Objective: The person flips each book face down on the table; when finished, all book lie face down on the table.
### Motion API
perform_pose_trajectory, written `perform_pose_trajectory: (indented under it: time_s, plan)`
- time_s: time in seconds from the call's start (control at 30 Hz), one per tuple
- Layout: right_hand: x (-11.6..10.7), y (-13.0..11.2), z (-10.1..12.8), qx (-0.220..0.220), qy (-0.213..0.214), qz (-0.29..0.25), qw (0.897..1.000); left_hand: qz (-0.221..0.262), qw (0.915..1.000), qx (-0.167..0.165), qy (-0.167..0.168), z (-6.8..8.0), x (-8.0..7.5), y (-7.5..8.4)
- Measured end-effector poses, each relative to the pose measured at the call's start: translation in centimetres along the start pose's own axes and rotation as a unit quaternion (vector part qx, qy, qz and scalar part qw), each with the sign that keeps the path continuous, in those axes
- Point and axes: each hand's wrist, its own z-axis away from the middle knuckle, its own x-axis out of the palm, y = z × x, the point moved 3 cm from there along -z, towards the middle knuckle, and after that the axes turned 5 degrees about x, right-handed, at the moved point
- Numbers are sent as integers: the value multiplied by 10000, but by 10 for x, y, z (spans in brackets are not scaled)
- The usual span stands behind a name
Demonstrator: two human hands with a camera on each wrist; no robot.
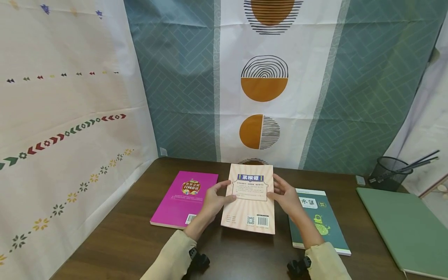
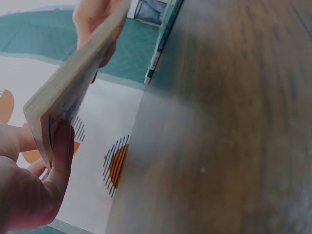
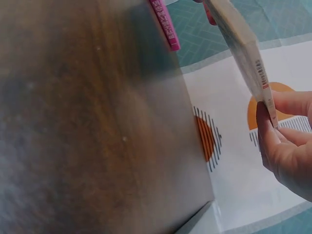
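Between both hands a cream paperback book (image 1: 249, 210) is held up off the table, its back cover with barcode turned toward the head camera. My left hand (image 1: 214, 200) grips its left edge, thumb on the cover and fingers behind. On the opposite edge, my right hand (image 1: 285, 196) pinches it the same way. The left wrist view shows the book (image 2: 73, 73) edge-on, with the left hand (image 2: 34, 190) at its lower corner. In the right wrist view, the right hand (image 3: 290, 146) holds the book (image 3: 239, 44) by a corner near its spine.
A magenta book (image 1: 175, 198) lies left on the brown table (image 1: 115, 237). A teal book (image 1: 330, 221) lies to the right, partly behind the right forearm. Farther right are a large green folder-like board (image 1: 409, 229) and a black mesh pen cup (image 1: 385, 175). Patterned curtains (image 1: 175, 85) hang behind.
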Motion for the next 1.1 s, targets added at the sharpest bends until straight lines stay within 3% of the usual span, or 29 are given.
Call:
perform_pose_trajectory:
  time_s: [0.47,0.93,1.1]
  plan:
    - [6,19,-2,364,37,-162,9992,-136,9996,-152,-209,4,5,-17]
    - [12,35,-7,538,-45,-2,9985,-493,9987,-66,-150,8,10,-29]
    - [13,40,-8,611,-178,-28,9980,-604,9978,-226,-151,10,10,-32]
